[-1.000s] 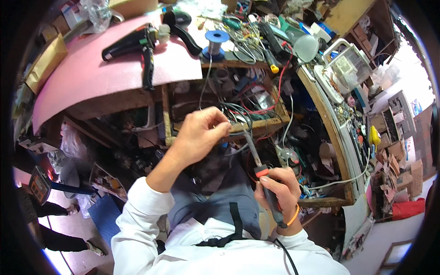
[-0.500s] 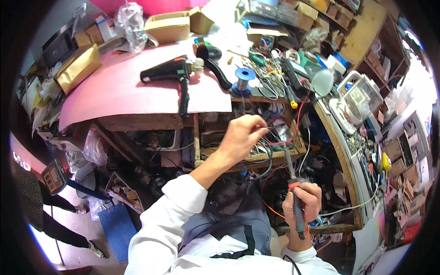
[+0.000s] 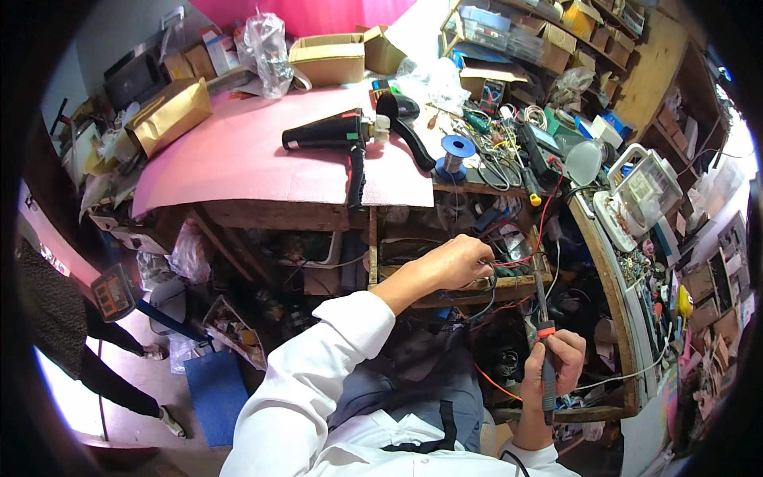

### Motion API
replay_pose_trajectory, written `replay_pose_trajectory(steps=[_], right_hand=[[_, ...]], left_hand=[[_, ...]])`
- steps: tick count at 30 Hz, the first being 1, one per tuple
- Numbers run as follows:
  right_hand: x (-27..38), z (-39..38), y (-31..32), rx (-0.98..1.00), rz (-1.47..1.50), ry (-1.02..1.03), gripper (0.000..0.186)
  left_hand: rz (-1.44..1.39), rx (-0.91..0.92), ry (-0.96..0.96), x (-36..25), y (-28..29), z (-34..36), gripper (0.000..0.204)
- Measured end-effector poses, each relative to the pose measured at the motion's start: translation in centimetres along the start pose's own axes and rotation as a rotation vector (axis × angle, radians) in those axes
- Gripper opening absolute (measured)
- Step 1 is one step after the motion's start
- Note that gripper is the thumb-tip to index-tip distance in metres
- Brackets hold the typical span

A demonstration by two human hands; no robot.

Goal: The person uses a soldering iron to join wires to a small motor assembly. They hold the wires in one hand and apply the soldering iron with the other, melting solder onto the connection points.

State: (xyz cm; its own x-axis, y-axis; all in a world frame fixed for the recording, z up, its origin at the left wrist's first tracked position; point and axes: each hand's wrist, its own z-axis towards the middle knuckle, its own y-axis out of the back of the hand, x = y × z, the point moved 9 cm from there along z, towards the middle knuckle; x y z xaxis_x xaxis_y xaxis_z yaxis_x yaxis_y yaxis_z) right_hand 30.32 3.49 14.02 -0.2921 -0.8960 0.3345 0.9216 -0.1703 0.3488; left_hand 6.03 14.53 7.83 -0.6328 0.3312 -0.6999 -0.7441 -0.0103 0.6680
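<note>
My left hand [image 3: 462, 261] is pinched at the front of an open wooden drawer [image 3: 373, 254], holding a thin wire that seems to run down from the blue spool [image 3: 458, 146] on the bench edge. My right hand [image 3: 560, 362] grips the dark handle of a soldering iron [image 3: 543, 294] with an orange collar; its metal shaft points up toward the drawer, right of my left fingers. Red and dark wires [image 3: 517, 260] lie around both. Two black gun-shaped tools [image 3: 322, 137] rest on a pink sheet [image 3: 214, 163] beyond the drawer.
Cardboard boxes [image 3: 326, 60], cables and small tools [image 3: 501, 151] crowd the bench. A clear plastic appliance [image 3: 644, 195] and piled parts line the right side. At left, a person's legs [image 3: 119, 381] stand near a blue board [image 3: 211, 397] and a scale [image 3: 115, 294].
My head has tilted up, so the scene sits lower and further right in view, showing more of the back shelves. My left hand has shifted rightward over the drawer, closer to the iron's shaft.
</note>
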Motion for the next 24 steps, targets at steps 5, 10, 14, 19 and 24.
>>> replay_pose_trajectory(steps=[5,10,14,19,24], right_hand=[[-0.2,0.4,-0.2,-0.050,0.040,-0.024,0.027],[-0.8,0.1,0.0,-0.061,0.032,-0.018,0.028],[-0.7,0.0,-0.3,-0.046,0.072,-0.028,0.030],[-0.4,0.3,-0.6,-0.048,0.090,-0.024,0.030],[0.0,0.7,-0.3,-0.064,0.062,0.001,0.030]], left_hand=[[0.194,-0.337,0.018,-2.0,6.3,-4.6,0.029],[0.583,-0.960,0.433,1.1,19.9,-10.2,0.034],[0.610,-0.670,0.824,8.1,22.8,-11.2,0.059],[0.346,-0.611,0.755,12.5,21.7,-11.4,0.049],[-0.452,-0.626,0.559,12.7,20.8,-12.2,0.029]])
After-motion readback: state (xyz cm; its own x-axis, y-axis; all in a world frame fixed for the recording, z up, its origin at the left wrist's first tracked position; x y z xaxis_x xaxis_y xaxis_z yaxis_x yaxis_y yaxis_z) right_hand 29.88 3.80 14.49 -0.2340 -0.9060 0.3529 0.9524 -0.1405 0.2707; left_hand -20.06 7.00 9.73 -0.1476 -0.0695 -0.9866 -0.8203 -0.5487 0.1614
